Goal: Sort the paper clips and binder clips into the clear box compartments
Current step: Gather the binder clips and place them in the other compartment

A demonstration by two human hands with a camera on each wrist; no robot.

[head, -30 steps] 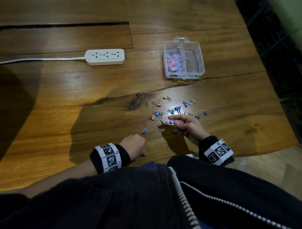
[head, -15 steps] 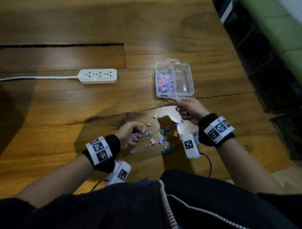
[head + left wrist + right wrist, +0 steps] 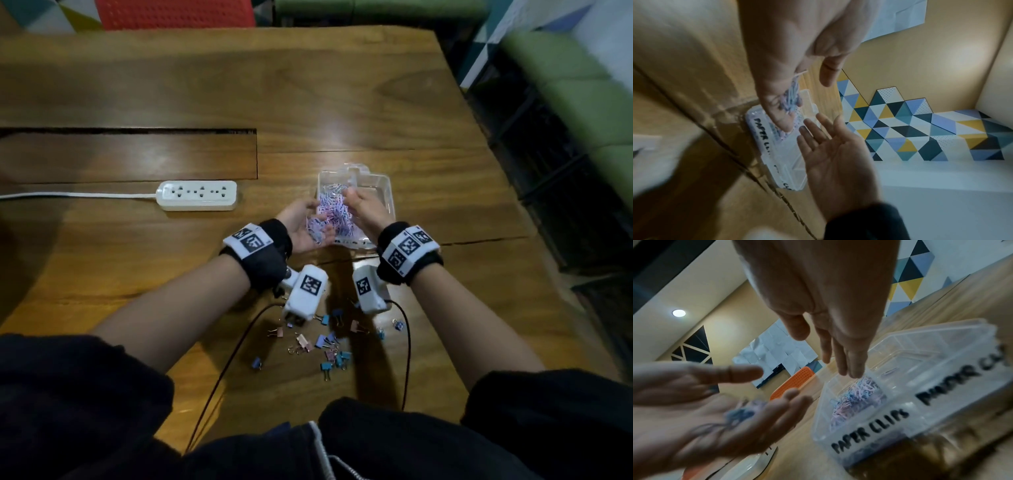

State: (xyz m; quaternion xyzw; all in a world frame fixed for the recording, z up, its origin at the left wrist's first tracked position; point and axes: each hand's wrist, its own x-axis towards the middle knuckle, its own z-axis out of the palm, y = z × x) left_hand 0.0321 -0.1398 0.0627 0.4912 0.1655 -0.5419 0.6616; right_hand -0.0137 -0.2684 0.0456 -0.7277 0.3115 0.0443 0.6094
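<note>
The clear box stands on the wooden table, its near wall marked "PAPER CLIPS" on the left. Pastel paper clips fill that left compartment; the right compartment looks bare. My left hand hovers palm up at the box's near left corner, fingers straight, with a small heap of paper clips lying in the palm. My right hand is over the box with straight fingers pointing down at the paper clip compartment and holds nothing. Several binder clips lie scattered on the table between my forearms.
A white power strip with its cord lies left of the box. The table's right edge drops off to dark shelving and green seats. A red chair stands beyond the far edge. Two black cables trail from my wrists.
Both hands rose from the binder clip pile to the box. The left hand, curled round paper clips half a second ago, now lies open with them in its palm. The right hand's fingers straightened.
</note>
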